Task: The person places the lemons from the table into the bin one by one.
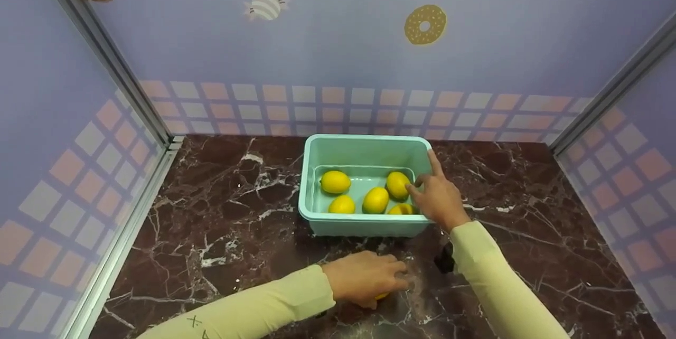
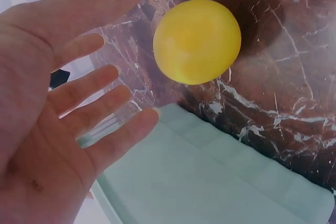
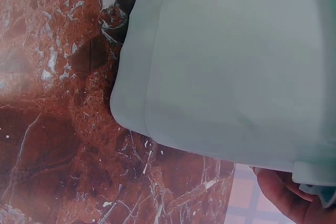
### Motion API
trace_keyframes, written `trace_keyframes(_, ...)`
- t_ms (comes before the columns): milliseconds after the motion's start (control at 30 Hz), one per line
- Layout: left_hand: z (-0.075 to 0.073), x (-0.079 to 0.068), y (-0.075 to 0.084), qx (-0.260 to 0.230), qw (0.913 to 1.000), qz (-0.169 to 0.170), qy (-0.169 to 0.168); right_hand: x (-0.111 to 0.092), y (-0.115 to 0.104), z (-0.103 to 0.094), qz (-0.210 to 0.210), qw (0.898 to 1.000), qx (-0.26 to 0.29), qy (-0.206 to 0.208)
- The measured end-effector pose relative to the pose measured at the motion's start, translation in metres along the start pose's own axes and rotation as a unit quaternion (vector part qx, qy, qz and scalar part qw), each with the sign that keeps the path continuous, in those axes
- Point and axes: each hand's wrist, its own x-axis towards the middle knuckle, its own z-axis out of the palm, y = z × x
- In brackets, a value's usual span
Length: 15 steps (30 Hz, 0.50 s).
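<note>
A light green plastic bin stands on the marble-patterned table with several yellow lemons inside it. My right hand holds the bin's right rim, the index finger stretched along it and the thumb over the inside; in the right wrist view, curled fingers show under the rim. In front of the bin, my left hand hovers over another lemon on the table. The left wrist view shows that hand's fingers spread and apart from this lemon. From the head, the hand covers most of it.
The dark red marbled tabletop is bounded by a patterned back wall behind the bin. Side panels with metal frame posts stand at the left and right.
</note>
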Motion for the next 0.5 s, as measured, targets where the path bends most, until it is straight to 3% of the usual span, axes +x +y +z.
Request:
trace_keyframes(333, 0.009, -0.002, 0.006, 0.024, 0.9994, -0.007, 0.025, 0.001, -0.001, -0.001, -0.003, 1.000, 0.007, 0.002)
trace_keyframes(500, 0.015, -0.001, 0.009, 0.017, 0.9996, -0.008, 0.020, 0.000, -0.001, 0.000, 0.000, 1.000, 0.007, -0.002)
